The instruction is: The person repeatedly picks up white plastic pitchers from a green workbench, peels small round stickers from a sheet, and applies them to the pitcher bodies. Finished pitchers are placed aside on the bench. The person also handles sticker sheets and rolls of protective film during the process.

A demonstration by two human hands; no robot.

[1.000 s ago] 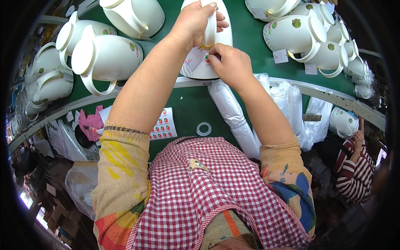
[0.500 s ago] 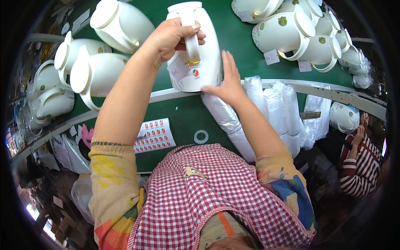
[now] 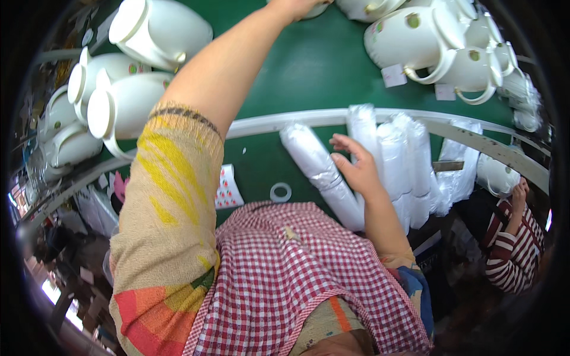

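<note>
My left arm stretches far forward, and my left hand [image 3: 295,7] is cut off by the top edge. Beside its fingers shows the bottom part of a white jug [image 3: 317,10]; whether the hand grips it is hidden. My right hand [image 3: 359,169] hovers at the rolls of clear plastic bags, fingers apart and nothing held. Nearest to it lies a slanted roll of plastic bags [image 3: 310,151], with a second upright roll [image 3: 363,130] just behind the fingers.
White lidded jugs [image 3: 133,107] lie on the left of the green conveyor belt [image 3: 291,71], more jugs [image 3: 407,38] on the right. A sticker sheet [image 3: 228,188] and tape ring [image 3: 280,192] are close to me. At right, another person's hand [image 3: 520,193] touches a jug [image 3: 496,176].
The jug that my left hand held by its handle has moved away to the far top edge. My right hand has left the jug's base and come back to the bag rolls.
</note>
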